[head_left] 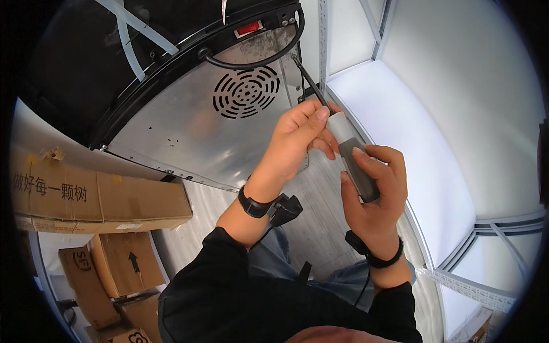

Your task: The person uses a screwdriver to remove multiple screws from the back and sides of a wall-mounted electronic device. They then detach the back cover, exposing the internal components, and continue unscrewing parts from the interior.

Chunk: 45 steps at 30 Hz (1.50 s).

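Observation:
A screwdriver point(359, 169) with a dark grey handle, a pale collar and a long dark shaft slants up and to the left. Its handle lies in the closed fingers of my right hand point(382, 186). Further up, my left hand point(294, 134) pinches it where the shaft meets the collar. The tip is at the right edge of a metal panel point(183, 128) on a black-edged appliance; whether it sits in a screw is too small to tell. This panel has a round slotted vent point(247, 93). Above the vent are a looping black cable point(251, 66) and a red rocker switch point(249, 28).
Cardboard boxes point(137, 194) are stacked at the left on a rack. White shelving point(394, 126) with perforated metal posts runs along the right side, close to my right hand. Pale strips point(130, 40) cross the appliance's black top. Grey wood-look flooring point(323, 211) shows below my hands.

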Motion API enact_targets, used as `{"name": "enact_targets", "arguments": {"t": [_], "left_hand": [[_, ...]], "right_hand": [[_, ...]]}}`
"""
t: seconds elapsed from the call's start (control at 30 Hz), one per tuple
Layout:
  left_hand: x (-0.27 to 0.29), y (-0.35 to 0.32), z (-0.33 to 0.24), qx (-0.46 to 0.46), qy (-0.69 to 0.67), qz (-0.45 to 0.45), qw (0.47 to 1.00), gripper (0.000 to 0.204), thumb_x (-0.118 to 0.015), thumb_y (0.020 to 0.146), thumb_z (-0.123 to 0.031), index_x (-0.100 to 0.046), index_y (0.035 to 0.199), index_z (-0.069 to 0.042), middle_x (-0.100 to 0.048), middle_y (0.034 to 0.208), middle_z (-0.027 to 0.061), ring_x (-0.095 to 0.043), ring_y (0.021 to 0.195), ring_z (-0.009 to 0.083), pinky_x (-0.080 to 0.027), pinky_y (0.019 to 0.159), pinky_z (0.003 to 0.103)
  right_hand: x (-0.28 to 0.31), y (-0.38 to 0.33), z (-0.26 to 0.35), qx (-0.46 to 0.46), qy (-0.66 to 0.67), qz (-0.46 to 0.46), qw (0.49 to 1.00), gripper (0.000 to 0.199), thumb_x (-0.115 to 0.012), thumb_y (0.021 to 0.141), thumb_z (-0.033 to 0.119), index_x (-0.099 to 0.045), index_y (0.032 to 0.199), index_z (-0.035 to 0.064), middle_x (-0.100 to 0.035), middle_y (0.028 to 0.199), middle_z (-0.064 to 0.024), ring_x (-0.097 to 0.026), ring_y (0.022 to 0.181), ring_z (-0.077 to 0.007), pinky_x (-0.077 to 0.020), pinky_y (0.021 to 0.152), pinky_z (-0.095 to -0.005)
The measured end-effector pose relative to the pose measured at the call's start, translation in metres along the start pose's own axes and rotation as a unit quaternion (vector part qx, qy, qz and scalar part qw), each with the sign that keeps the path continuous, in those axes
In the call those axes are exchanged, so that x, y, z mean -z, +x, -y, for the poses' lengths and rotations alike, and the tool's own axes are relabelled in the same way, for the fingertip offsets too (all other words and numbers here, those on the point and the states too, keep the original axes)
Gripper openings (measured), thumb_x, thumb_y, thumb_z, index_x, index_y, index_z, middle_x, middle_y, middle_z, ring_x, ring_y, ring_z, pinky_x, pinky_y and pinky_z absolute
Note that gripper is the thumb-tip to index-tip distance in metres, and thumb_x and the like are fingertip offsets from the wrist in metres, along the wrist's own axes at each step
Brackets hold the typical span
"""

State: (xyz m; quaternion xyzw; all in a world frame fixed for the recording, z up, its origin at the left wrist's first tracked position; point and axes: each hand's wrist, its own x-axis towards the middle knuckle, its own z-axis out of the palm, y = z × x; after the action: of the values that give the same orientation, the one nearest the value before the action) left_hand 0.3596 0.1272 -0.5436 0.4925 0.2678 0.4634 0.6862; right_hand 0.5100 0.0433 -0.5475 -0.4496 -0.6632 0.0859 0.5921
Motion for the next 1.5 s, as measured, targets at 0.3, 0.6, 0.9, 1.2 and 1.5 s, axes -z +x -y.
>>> {"name": "enact_targets", "arguments": {"t": [0.3, 0.6, 0.9, 1.2, 1.5], "left_hand": [[-0.002, -0.005, 0.004, -0.032, 0.032, -0.014, 0.999, 0.035, -0.068, 0.086, -0.023, -0.057, 0.11, 0.0, -0.061, 0.075, 0.001, -0.057, 0.066, 0.0062, -0.043, 0.056, 0.016], [0.006, -0.001, 0.005, -0.019, 0.031, 0.026, 0.999, 0.027, -0.061, 0.089, -0.015, -0.057, 0.11, 0.001, -0.065, 0.086, 0.0067, -0.06, 0.079, 0.0099, -0.045, 0.069, 0.022], [0.005, -0.001, 0.008, -0.043, 0.145, -0.023, 0.988, 0.023, -0.064, 0.086, -0.013, -0.059, 0.106, -0.002, -0.062, 0.088, 0.0026, -0.057, 0.078, 0.0086, -0.045, 0.071, 0.022], [0.009, -0.002, 0.003, -0.036, 0.071, 0.007, 0.997, 0.029, -0.063, 0.087, -0.012, -0.059, 0.114, -0.001, -0.064, 0.099, 0.0062, -0.058, 0.083, 0.0095, -0.045, 0.07, 0.022], [0.01, -0.003, 0.003, 0.005, 0.232, -0.045, 0.972, 0.03, -0.064, 0.084, -0.006, -0.059, 0.113, -0.001, -0.058, 0.085, -0.0008, -0.052, 0.07, 0.0054, -0.044, 0.064, 0.019]], "right_hand": [[-0.015, -0.013, -0.011, -0.017, 0.061, -0.003, 0.998, 0.043, -0.066, 0.068, -0.008, -0.059, 0.109, 0.0048, -0.051, 0.109, -0.0115, -0.052, 0.054, -0.016, -0.0415, 0.049, -0.0256], [0.003, -0.003, -0.022, -0.454, 0.584, 0.111, 0.664, 0.035, -0.053, 0.089, 0.01, -0.038, 0.12, 0.002, -0.055, 0.102, -0.015, -0.057, 0.055, -0.0187, -0.0463, 0.044, -0.0285], [-0.026, -0.019, -0.006, -0.318, 0.334, 0.069, 0.885, 0.036, -0.062, 0.084, 0.004, -0.041, 0.113, 0.0032, -0.05, 0.103, -0.0097, -0.058, 0.063, -0.0141, -0.0426, 0.042, -0.0233], [-0.014, -0.007, -0.024, -0.467, 0.628, 0.115, 0.612, 0.04, -0.062, 0.083, 0.005, -0.04, 0.116, 0.0038, -0.057, 0.102, -0.0143, -0.06, 0.065, -0.0157, -0.0382, 0.038, -0.0232], [-0.036, -0.022, -0.022, -0.301, 0.324, 0.057, 0.895, 0.03, -0.058, 0.087, 0.007, -0.044, 0.113, 0.0046, -0.055, 0.105, -0.0125, -0.061, 0.071, -0.0169, -0.043, 0.043, -0.0227]]}}
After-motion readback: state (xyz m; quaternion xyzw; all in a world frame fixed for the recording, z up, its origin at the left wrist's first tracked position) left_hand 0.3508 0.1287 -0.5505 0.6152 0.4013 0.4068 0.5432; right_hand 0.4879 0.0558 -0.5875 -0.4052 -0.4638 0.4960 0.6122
